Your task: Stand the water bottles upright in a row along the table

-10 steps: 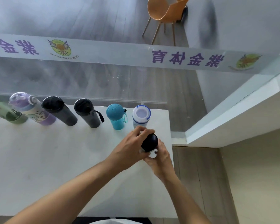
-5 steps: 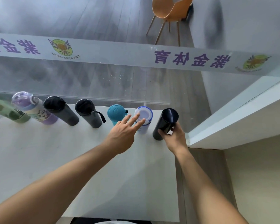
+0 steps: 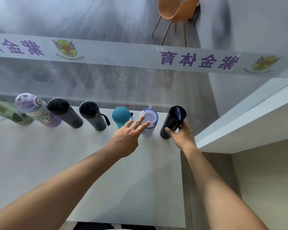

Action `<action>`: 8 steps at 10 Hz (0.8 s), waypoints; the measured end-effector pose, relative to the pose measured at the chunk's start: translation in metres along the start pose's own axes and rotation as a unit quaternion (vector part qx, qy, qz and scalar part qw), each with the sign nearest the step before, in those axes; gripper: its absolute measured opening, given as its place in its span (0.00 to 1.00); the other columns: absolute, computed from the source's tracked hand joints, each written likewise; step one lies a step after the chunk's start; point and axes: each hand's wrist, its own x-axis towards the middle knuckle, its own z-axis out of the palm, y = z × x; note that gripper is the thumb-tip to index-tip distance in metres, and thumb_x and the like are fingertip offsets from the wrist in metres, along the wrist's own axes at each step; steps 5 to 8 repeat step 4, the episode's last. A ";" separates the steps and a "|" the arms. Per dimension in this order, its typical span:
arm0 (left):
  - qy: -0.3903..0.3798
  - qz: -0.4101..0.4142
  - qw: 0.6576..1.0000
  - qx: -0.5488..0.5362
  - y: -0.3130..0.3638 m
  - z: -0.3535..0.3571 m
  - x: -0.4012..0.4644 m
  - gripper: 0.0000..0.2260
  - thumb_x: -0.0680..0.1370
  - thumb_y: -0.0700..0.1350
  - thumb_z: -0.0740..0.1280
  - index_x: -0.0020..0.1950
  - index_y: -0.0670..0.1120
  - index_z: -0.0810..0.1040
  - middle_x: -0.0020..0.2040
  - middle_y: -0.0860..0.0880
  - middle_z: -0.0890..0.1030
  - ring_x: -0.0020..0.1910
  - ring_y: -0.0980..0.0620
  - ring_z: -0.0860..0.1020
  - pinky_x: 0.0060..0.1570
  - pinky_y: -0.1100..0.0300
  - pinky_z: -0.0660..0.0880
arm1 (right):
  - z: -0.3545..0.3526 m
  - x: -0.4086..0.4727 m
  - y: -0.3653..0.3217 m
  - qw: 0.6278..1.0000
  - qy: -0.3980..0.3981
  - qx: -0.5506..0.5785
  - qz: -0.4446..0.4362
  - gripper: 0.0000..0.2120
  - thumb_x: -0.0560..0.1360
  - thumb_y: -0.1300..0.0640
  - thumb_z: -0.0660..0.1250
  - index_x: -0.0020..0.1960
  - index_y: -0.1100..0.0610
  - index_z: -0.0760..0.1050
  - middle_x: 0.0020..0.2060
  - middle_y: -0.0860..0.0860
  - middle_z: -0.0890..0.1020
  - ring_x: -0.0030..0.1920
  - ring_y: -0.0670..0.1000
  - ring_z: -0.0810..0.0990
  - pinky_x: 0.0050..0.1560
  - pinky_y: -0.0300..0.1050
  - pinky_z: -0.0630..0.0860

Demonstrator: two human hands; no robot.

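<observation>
Black bottle (image 3: 173, 123) now in row

Seven water bottles (image 3: 93, 115) stand upright in a row along the white table's (image 3: 40, 155) far edge

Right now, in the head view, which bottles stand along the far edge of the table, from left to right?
green bottle → purple bottle → dark grey bottle → strap bottle → teal bottle → white bottle → black bottle, held by the right hand.

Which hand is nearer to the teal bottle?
Left. The left hand hovers just in front of the teal bottle, fingers reaching past it over the white bottle. The right hand is further right, wrapped around the black bottle.
</observation>
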 end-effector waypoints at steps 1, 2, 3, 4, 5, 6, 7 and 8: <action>0.013 -0.006 1.000 0.002 0.001 -0.003 0.002 0.35 0.76 0.40 0.61 0.80 0.54 0.51 0.82 0.50 0.49 0.69 0.39 0.65 0.68 0.48 0.67 | -0.007 -0.006 -0.006 1.000 0.010 -0.003 -0.007 0.29 0.67 0.52 0.80 0.63 0.49 0.70 0.58 0.47 0.79 0.59 0.48 0.77 0.59 0.42 0.71; 0.017 -0.014 1.000 0.003 0.006 -0.011 0.003 0.32 0.76 0.41 0.62 0.79 0.53 0.56 0.81 0.48 0.53 0.67 0.40 0.67 0.62 0.49 0.70 | -0.023 -0.015 -0.016 0.999 0.015 -0.026 -0.044 0.37 0.66 0.55 0.81 0.70 0.52 0.68 0.61 0.50 0.75 0.61 0.48 0.74 0.62 0.42 0.70; 0.046 -0.009 0.999 -0.002 0.009 -0.024 0.006 0.30 0.77 0.42 0.63 0.78 0.53 0.59 0.80 0.47 0.56 0.66 0.41 0.68 0.59 0.49 0.70 | -0.043 -0.021 -0.028 0.995 0.010 -0.063 -0.077 0.44 0.66 0.58 0.80 0.76 0.52 0.63 0.65 0.52 0.72 0.65 0.49 0.71 0.63 0.41 0.68; 0.070 -0.009 0.997 -0.012 0.015 -0.042 0.004 0.28 0.77 0.42 0.63 0.77 0.51 0.62 0.79 0.46 0.60 0.68 0.40 0.67 0.62 0.48 0.68 | -0.061 -0.033 -0.047 0.995 0.019 -0.054 -0.078 0.42 0.69 0.58 0.77 0.77 0.47 0.61 0.68 0.51 0.70 0.68 0.49 0.70 0.63 0.42 0.68; 0.070 -0.009 0.997 -0.012 0.015 -0.042 0.004 0.28 0.77 0.42 0.63 0.77 0.51 0.62 0.79 0.46 0.60 0.68 0.40 0.67 0.62 0.48 0.68 | -0.061 -0.033 -0.047 0.995 0.019 -0.054 -0.078 0.42 0.69 0.58 0.77 0.77 0.47 0.61 0.68 0.51 0.70 0.68 0.49 0.70 0.63 0.42 0.68; 0.070 -0.009 0.997 -0.012 0.015 -0.042 0.004 0.28 0.77 0.42 0.63 0.77 0.51 0.62 0.79 0.46 0.60 0.68 0.40 0.67 0.62 0.48 0.68 | -0.061 -0.033 -0.047 0.995 0.019 -0.054 -0.078 0.42 0.69 0.58 0.77 0.77 0.47 0.61 0.68 0.51 0.70 0.68 0.49 0.70 0.63 0.42 0.68; 0.070 -0.009 0.997 -0.012 0.015 -0.042 0.004 0.28 0.77 0.42 0.63 0.77 0.51 0.62 0.79 0.46 0.60 0.68 0.40 0.67 0.62 0.48 0.68 | -0.061 -0.033 -0.047 0.995 0.019 -0.054 -0.078 0.42 0.69 0.58 0.77 0.77 0.47 0.61 0.68 0.51 0.70 0.68 0.49 0.70 0.63 0.42 0.68; 0.070 -0.009 0.997 -0.012 0.015 -0.042 0.004 0.28 0.77 0.42 0.63 0.77 0.51 0.62 0.79 0.46 0.60 0.68 0.40 0.67 0.62 0.48 0.68 | -0.061 -0.033 -0.047 0.995 0.019 -0.054 -0.078 0.42 0.69 0.58 0.77 0.77 0.47 0.61 0.68 0.51 0.70 0.68 0.49 0.70 0.63 0.42 0.68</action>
